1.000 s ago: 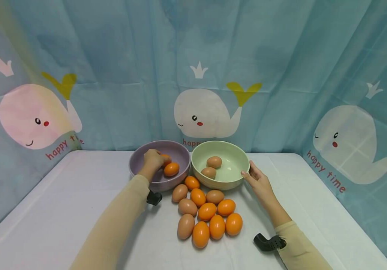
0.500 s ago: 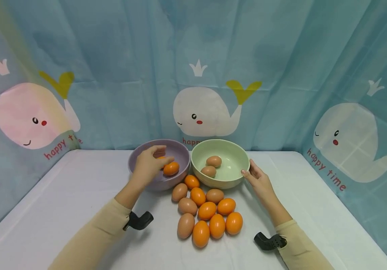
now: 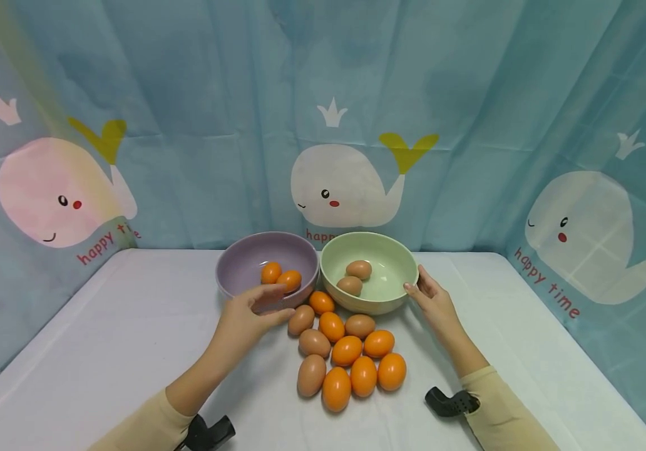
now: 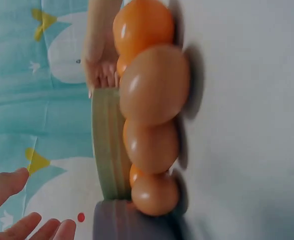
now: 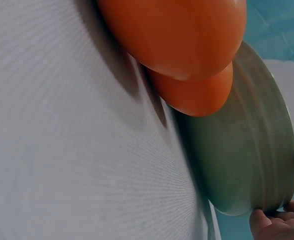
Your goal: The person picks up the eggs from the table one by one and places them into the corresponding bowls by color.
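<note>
My left hand [image 3: 246, 318] hovers at the near edge of the purple bowl [image 3: 236, 266], its thumb and fingers spread with nothing between them. Two orange eggs [image 3: 270, 273] lie in that bowl. In the left wrist view, the left fingers [image 4: 22, 227] show at the lower left corner, apart from the eggs. My right hand [image 3: 437, 310] holds the right side of the light green bowl [image 3: 389, 269], thumb at the rim and fingers around the outside. A pair of brown eggs [image 3: 350, 285] rests inside the green bowl. The right wrist view shows those fingertips [image 5: 259, 222] against its wall.
In front of the bowls, several orange eggs [image 3: 364, 376] and brown eggs [image 3: 312, 375] lie clustered on the white table [image 3: 131, 338]. The bowls stand side by side. Behind the table hangs a blue curtain [image 3: 216, 125] printed with whales.
My left hand has withdrawn from inside the purple bowl toward me, letting go of an orange egg that stays there. The right hand keeps its place on the green bowl.
</note>
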